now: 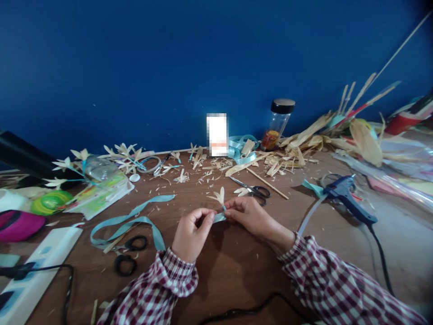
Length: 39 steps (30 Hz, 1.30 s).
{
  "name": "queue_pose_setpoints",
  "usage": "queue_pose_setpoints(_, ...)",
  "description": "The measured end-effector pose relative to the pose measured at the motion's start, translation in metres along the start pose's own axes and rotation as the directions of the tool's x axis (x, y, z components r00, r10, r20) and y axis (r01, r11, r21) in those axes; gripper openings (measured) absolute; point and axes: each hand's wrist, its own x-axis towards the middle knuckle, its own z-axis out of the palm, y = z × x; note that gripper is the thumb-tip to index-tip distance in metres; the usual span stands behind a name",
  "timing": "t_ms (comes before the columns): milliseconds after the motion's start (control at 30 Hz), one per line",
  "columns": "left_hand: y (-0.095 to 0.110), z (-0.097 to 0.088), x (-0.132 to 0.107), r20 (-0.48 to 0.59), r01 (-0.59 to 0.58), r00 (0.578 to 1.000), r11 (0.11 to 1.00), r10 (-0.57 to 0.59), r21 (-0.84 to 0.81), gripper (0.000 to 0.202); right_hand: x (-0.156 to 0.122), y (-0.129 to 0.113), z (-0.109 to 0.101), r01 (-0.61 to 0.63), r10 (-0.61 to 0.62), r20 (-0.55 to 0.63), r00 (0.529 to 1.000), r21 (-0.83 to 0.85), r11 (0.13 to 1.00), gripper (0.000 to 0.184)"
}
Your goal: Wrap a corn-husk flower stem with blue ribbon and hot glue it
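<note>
Between my hands is a small corn husk flower [220, 197] with pale petals pointing up. My right hand [249, 217] pinches its base, where light blue wrapping shows. A short piece of light blue ribbon [219, 218] runs from the flower's base to my left hand [194, 232], whose thumb and fingertips are closed on its end. Just beyond my right hand, black-handled scissors [259, 192] lie beside a loose pale husk flower. Left of my left hand is a long loop of the same blue ribbon [115, 221], with a second pair of scissors [130, 253] by it.
A blue glue gun [352, 198] lies at right, its cord trailing toward me. A white power strip [50, 259] is at left. Finished husk flowers [125, 151] stand at back left. Husk scraps [277, 162] and a lidded jar [277, 124] sit along the blue wall.
</note>
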Motion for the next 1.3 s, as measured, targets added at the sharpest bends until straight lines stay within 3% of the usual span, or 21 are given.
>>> queue_pose_setpoints(300, -0.003, 0.0, 0.0, -0.03, -0.005, 1.0, 0.99, 0.01, 0.138, 0.021, -0.003, -0.001, -0.002, -0.042, 0.033, 0.114, 0.993, 0.075, 0.996, 0.033)
queue_pose_setpoints(600, -0.004, 0.001, -0.001, -0.057, -0.055, 0.996, 0.993, 0.061, 0.102, 0.022, -0.001, 0.005, -0.001, 0.049, -0.049, -0.034, 0.998, 0.0, 0.999, 0.035)
queue_pose_setpoints(700, -0.005, 0.002, -0.003, -0.13, -0.135, 0.979, 0.978, 0.156, 0.156, 0.021, -0.001, 0.006, 0.002, 0.037, -0.036, -0.018, 0.999, 0.066, 0.997, 0.043)
queue_pose_setpoints(800, -0.003, 0.002, -0.004, -0.204, -0.257, 0.925, 0.923, 0.321, 0.287, 0.021, -0.001, 0.008, 0.003, 0.019, -0.019, -0.001, 1.0, 0.124, 0.992, 0.047)
queue_pose_setpoints(900, -0.002, 0.002, -0.005, -0.191, -0.322, 0.891, 0.869, 0.412, 0.375, 0.024, 0.001, 0.009, 0.003, 0.018, -0.017, -0.007, 1.0, 0.115, 0.993, 0.044)
queue_pose_setpoints(1000, -0.004, -0.001, -0.003, -0.141, -0.263, 0.931, 0.888, 0.336, 0.378, 0.029, 0.001, 0.009, 0.003, 0.043, -0.04, -0.036, 0.999, 0.086, 0.995, 0.041)
queue_pose_setpoints(1133, -0.005, -0.011, -0.001, -0.023, -0.092, 0.994, 0.922, 0.109, 0.377, 0.045, 0.001, 0.006, 0.001, 0.095, -0.093, -0.105, 0.99, 0.018, 0.995, 0.031)
queue_pose_setpoints(1300, -0.006, -0.033, -0.007, 0.098, -0.012, 0.994, 0.873, -0.041, 0.488, 0.035, 0.002, 0.004, -0.002, 0.092, -0.101, -0.152, 0.983, -0.064, 0.994, 0.025)
